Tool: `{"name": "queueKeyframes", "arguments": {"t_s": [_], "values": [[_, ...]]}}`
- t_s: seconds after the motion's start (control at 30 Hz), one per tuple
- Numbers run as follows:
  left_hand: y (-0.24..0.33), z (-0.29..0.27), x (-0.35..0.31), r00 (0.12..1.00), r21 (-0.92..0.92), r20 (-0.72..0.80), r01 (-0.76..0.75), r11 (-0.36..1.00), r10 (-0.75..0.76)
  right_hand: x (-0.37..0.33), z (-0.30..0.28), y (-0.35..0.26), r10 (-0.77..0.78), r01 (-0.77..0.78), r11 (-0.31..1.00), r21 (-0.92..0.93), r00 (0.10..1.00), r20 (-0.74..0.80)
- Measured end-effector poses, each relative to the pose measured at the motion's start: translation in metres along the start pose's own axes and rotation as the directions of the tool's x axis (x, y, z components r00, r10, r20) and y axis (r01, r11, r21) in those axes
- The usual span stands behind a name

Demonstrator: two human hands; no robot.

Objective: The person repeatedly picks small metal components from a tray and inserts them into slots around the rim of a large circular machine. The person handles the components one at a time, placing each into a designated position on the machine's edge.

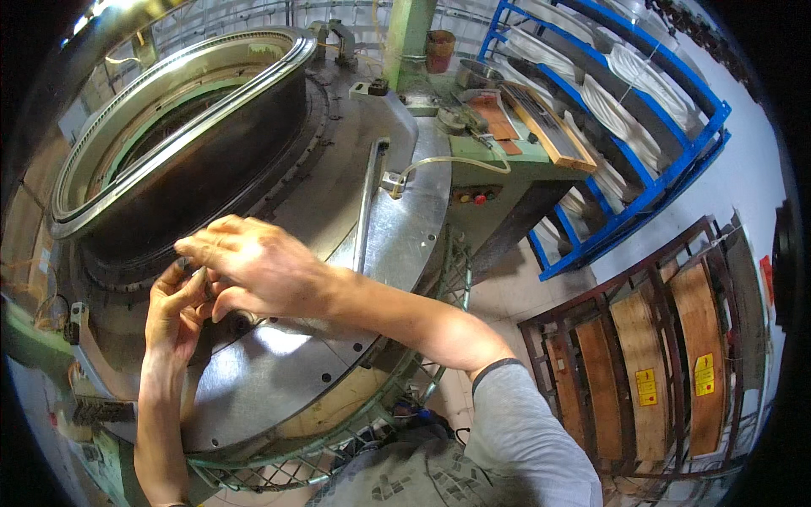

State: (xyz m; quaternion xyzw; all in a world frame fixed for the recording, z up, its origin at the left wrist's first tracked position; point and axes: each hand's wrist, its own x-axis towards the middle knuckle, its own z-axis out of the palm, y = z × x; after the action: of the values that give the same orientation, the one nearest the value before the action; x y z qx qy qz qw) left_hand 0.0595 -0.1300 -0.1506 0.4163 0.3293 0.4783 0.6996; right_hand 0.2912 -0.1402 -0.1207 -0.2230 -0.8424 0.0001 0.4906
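My left hand (175, 314) and my right hand (258, 262) meet over the flat metal ring plate (291, 367) of a large round machine. The left fingers are bent and pressed together in a pinch, close under the right hand. My right hand arches over them, fingers curled toward the left fingertips. Whatever lies between the fingertips is too small or hidden to make out. Just beyond the hands rises a dark cylinder (203, 182) with a bright, grooved metal rim (182, 139) on top.
A straight metal bar (369, 203) and a pale hose (460, 160) lie on the machine's right side. A green mesh guard (338, 448) curves along the near edge. At the right stand a green bench (524, 152), a blue rack (634, 198) with white bundles, and wooden boards (639, 346).
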Motion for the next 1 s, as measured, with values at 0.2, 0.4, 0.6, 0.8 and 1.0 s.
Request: {"name": "queueKeyframes", "arguments": {"t_s": [0.2,0.4,0.6,0.8,1.0], "values": [[-0.001,-0.001,0.000,0.997,-0.005,-0.056,0.055,0.999,-0.055,-0.156,-0.093,0.041,0.532,-0.297,0.841,0.452,0.297,-0.793],[0.007,0.024,-0.004,0.984,0.209,-0.158,0.118,0.971,-0.086,-0.375,-0.113,0.218,0.775,-0.972,0.016,0.234,-0.136,-0.618],[0.008,0.033,-0.010,0.984,0.275,-0.146,0.135,0.952,-0.098,-0.427,-0.110,0.274,0.889,-0.993,-0.097,0.062,-0.115,-0.443],[0.002,0.016,-0.005,0.991,0.118,-0.024,0.133,0.984,-0.132,-0.413,-0.112,0.264,0.897,-0.983,-0.142,0.113,-0.176,-0.406],[-0.007,0.013,-0.004,0.988,0.071,0.002,0.154,0.986,-0.154,-0.413,-0.117,0.263,0.891,-0.975,-0.155,0.157,-0.206,-0.405]]}}
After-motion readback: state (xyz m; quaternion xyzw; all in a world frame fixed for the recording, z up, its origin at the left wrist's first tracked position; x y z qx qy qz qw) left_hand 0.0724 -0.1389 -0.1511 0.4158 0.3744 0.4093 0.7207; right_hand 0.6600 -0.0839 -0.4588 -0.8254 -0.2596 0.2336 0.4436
